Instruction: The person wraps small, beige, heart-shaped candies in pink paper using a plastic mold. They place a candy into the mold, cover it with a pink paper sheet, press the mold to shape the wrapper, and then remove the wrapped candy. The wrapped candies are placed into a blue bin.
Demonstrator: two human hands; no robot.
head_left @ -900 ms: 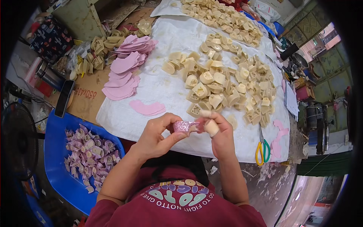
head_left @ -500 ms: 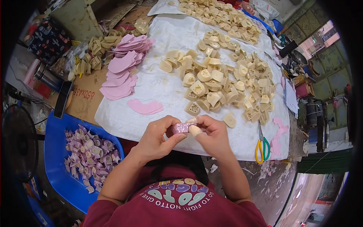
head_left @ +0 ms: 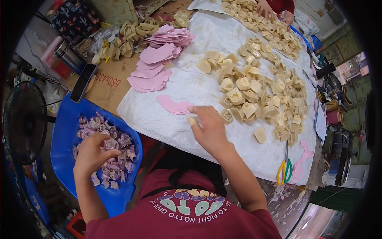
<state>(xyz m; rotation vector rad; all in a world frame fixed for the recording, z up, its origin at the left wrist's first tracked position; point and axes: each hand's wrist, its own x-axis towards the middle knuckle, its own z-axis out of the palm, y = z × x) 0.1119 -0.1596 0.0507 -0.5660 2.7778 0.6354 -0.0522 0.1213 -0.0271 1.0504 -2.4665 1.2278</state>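
My left hand (head_left: 92,154) hangs over the blue basin (head_left: 59,153), thumb and fingers apart with nothing between them. Under it lie several purple glittery wrapped pieces (head_left: 113,137) with hollow, cup-like shapes. On the white cloth (head_left: 159,131), my right hand (head_left: 211,129) is open, its fingertips at the right end of a curved pink strip (head_left: 172,104). Finger covers show on its index finger and thumb. To the right of this hand a single cream plastic block (head_left: 260,135), shaped like a shoe heel, lies apart from a large pile of such blocks (head_left: 250,95).
Stacked pink cut sheets (head_left: 153,65) lie at the cloth's left. Scissors (head_left: 285,169) with yellow and green handles rest near pink scraps (head_left: 303,159) at right. A phone (head_left: 83,83) and steel flask (head_left: 69,55) stand left. Across the table, another person's hands (head_left: 267,8) touch more blocks.
The purple glittery piece between my hands is out of them. My left hand has moved left over the basin; my right hand has moved to the pink strip. The view has shifted.
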